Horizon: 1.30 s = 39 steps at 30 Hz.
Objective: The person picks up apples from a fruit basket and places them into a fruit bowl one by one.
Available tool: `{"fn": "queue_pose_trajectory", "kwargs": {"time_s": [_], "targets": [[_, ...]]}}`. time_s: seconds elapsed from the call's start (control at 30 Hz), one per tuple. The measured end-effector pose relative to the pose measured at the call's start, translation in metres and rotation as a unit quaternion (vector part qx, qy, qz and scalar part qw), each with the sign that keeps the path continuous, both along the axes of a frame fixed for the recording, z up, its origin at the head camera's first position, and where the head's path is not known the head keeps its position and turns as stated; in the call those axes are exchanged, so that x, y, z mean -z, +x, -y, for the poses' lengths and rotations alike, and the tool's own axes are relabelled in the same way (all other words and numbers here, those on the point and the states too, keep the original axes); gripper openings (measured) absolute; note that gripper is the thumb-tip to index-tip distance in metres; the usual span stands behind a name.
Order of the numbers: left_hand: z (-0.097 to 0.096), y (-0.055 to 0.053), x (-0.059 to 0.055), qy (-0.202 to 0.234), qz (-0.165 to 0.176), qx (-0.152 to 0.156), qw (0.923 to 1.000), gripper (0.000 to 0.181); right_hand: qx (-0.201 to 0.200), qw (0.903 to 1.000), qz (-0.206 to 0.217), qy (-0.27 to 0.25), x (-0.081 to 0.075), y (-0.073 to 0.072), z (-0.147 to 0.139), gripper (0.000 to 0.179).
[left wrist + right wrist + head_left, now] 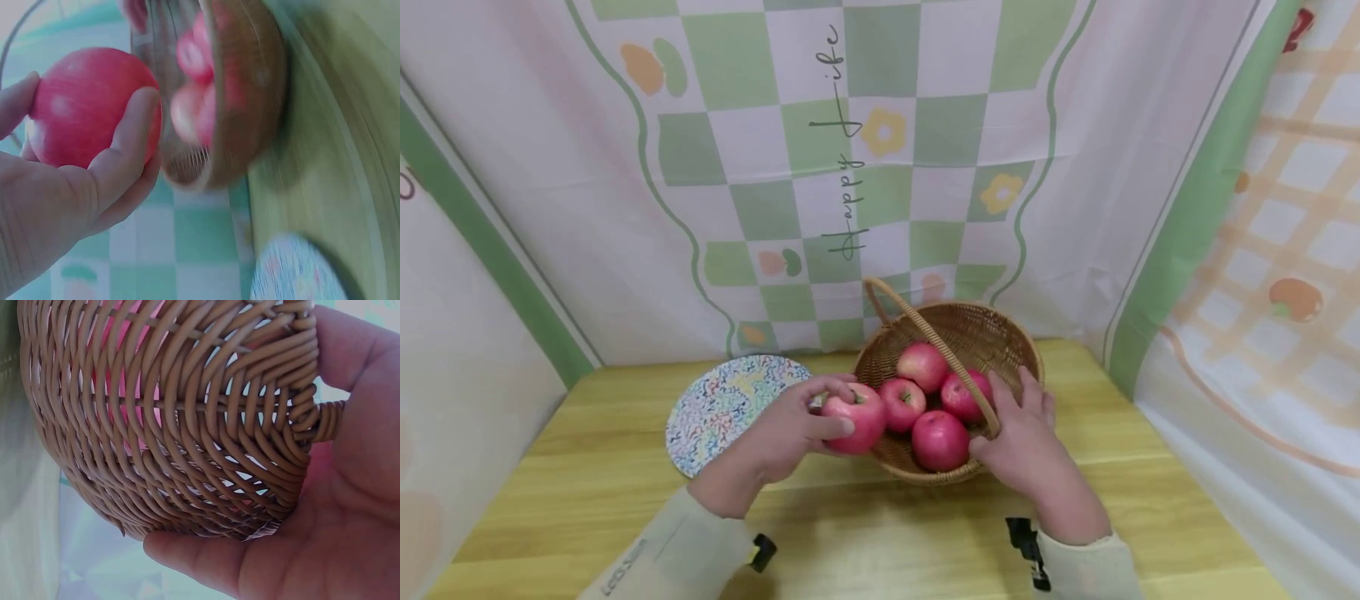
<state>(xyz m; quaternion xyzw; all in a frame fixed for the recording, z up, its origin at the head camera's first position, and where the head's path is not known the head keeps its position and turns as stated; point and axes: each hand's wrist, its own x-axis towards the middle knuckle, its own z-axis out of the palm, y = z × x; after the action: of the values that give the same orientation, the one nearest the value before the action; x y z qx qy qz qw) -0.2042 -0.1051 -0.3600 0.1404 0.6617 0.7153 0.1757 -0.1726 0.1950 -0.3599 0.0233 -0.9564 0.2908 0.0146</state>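
Observation:
In the head view my left hand (790,429) grips a red apple (863,423) at the left rim of a wicker basket (917,478). Thumb and fingers wrap around this apple (87,109) in the left wrist view, where it is apart from the basket wall. Several more red apples (941,441) lie inside the basket. My right hand (1026,442) holds the basket's right rim where the arched handle (917,321) meets it. The right wrist view shows the woven wall (169,425) between the thumb and a finger (194,559).
A round speckled mat (715,408) lies left of the basket, partly behind my left forearm. Everything rests on a wood-grain table (865,542). Patterned curtains (820,167) hang at the back and along both sides.

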Motion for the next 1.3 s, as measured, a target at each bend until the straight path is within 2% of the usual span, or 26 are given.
{"fn": "queue_pose_trajectory", "kwargs": {"time_s": [0.13, 0.27, 0.37, 0.53, 0.73, 0.9, 0.97, 1.1, 1.2, 1.3], "targets": [[0.032, -0.007, 0.002, -0.023, -0.002, -0.054, 0.9983, 0.022, 0.002, 1.0, 0.004, -0.003, 0.0, 0.001, -0.001, 0.097], [0.059, -0.02, 0.007, -0.063, 0.006, -0.118, 0.991, 0.027, 0.002, 1.0, 0.0, 0.0, 0.001, 0.002, -0.001, 0.097], [0.075, -0.033, 0.015, -0.093, 0.027, -0.164, 0.9816, 0.032, 0.003, 1.0, -0.003, 0.001, 0.001, 0.002, -0.002, 0.096], [0.096, -0.059, 0.031, -0.119, 0.054, -0.218, 0.967, 0.04, 0.002, 1.0, -0.003, 0.002, 0.001, 0.002, -0.003, 0.094], [0.114, -0.084, 0.049, -0.128, 0.073, -0.261, 0.9541, 0.039, 0.001, 1.0, -0.002, 0.001, 0.001, 0.001, -0.003, 0.092], [0.116, -0.098, 0.056, -0.115, 0.097, -0.29, 0.9453, 0.039, 0.0, 1.0, -0.004, 0.001, 0.0, 0.001, -0.002, 0.091], [0.116, -0.102, 0.057, -0.111, 0.1, -0.3, 0.9421, 0.04, -0.001, 1.0, -0.004, 0.0, 0.0, 0.0, -0.002, 0.091], [0.116, -0.106, 0.061, -0.132, 0.096, -0.311, 0.9363, 0.038, 0.001, 1.0, 0.0, -0.004, 0.0, 0.0, -0.001, 0.089], [0.116, -0.107, 0.064, -0.144, 0.088, -0.31, 0.9358, 0.037, 0.003, 1.0, 0.003, -0.004, 0.0, -0.001, -0.001, 0.089], [0.116, -0.108, 0.067, -0.158, 0.08, -0.315, 0.9322, 0.036, 0.004, 1.0, 0.004, -0.003, 0.0, -0.001, -0.001, 0.089]]}}
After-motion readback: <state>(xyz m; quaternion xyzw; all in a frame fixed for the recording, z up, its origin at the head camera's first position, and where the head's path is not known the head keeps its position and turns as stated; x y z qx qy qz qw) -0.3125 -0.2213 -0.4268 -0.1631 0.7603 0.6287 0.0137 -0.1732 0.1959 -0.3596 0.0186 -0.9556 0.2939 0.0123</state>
